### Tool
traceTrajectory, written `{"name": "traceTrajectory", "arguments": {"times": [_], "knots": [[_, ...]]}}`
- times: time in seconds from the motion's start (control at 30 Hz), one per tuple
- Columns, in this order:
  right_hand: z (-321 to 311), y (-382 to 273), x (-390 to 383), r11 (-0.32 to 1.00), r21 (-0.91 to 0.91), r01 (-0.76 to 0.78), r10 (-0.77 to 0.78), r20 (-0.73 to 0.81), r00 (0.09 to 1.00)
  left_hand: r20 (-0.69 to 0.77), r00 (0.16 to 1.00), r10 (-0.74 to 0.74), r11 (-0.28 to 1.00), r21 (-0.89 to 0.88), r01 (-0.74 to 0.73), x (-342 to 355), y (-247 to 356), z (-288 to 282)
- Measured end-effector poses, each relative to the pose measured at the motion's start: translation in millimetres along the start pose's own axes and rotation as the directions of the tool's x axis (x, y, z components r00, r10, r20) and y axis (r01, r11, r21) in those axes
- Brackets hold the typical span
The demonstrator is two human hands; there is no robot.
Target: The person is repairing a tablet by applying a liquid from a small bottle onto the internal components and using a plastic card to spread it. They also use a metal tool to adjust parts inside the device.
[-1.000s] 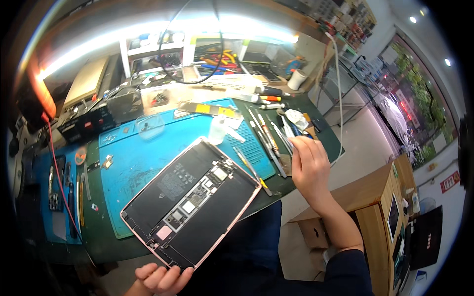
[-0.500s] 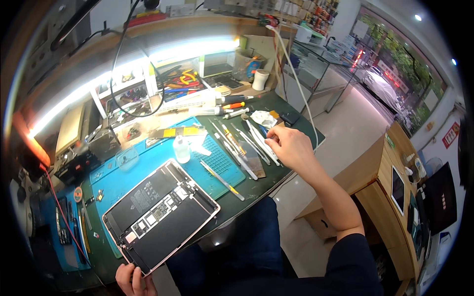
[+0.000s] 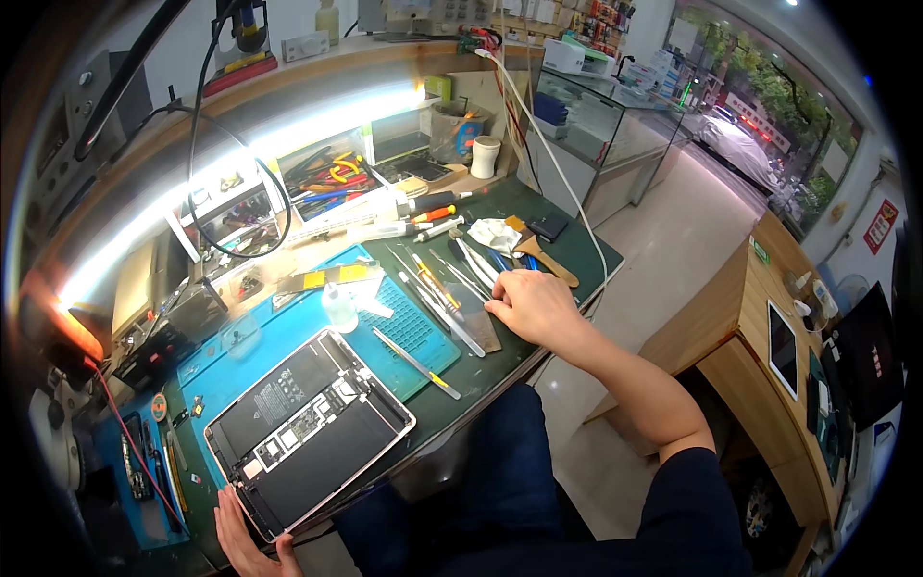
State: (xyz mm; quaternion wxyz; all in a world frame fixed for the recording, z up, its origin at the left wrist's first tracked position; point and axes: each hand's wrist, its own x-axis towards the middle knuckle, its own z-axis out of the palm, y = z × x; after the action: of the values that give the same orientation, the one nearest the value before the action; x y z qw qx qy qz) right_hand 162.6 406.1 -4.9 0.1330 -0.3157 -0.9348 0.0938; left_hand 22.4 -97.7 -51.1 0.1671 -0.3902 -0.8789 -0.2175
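An opened tablet [image 3: 332, 466] lies on the bench's near edge, partly on a blue mat, its black batteries and circuit board bare. My left hand [image 3: 248, 540] is at its lower-left corner, fingers stretched along the rim and thumb apart. To the right, my right hand [image 3: 536, 306] rests palm down over a row of slim tools, fingers curled together. They hide whatever is between them. Tweezers [image 3: 452, 327] lie just left of that hand, and a wooden-handled brush [image 3: 548, 262] lies beyond it. A slim yellow-ended knife [image 3: 418, 363] sits between the tablet and these tools.
On the blue mat [image 3: 288, 337] stands a clear bottle [image 3: 339, 308]. Screwdrivers [image 3: 435, 213] and a white cup [image 3: 486, 157] are farther back. A white cable [image 3: 567, 173] hangs across the bench's right side, and a black cable loop [image 3: 197, 192] dangles at left.
My right hand has come down lower onto the slim tools, uncovering the brush. My left hand's fingers have straightened from their curl around the tablet's corner. The whole view has shifted slightly.
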Motion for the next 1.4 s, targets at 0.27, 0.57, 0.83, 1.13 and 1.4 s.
{"name": "traceTrajectory", "arguments": {"times": [0.27, 0.57, 0.83, 1.13, 1.4], "knots": [[8.2, -7.8, 19.8, 0.977, -0.202, 0.074, -0.067, 0.043, 0.997, 0.041, 0.994, -0.104, 0.973, -0.201, 0.110, 2.3, -1.1, -7.4], [-14.8, -7.5, 33.9, 0.964, -0.263, 0.034, 0.024, 0.212, 0.977, 0.051, 0.986, 0.156, 0.884, -0.454, -0.117, 182.2, 29.2, 22.1], [-7.8, -7.3, 47.5, 0.971, -0.229, 0.073, -0.020, 0.227, 0.974, 0.218, 0.943, 0.250, 0.897, -0.418, -0.141, 287.8, 82.6, 125.0], [-35.4, 18.6, 33.3, 0.995, 0.086, -0.042, 0.035, 0.091, 0.995, 0.166, 0.986, 0.025, 0.784, -0.615, 0.083, 236.9, -9.3, -29.5], [-40.7, -2.3, -2.8, 0.796, 0.602, -0.061, -0.053, 0.170, 0.984, 0.110, 0.939, -0.326, 0.699, -0.640, 0.318, 75.1, -68.9, -68.1]]}}
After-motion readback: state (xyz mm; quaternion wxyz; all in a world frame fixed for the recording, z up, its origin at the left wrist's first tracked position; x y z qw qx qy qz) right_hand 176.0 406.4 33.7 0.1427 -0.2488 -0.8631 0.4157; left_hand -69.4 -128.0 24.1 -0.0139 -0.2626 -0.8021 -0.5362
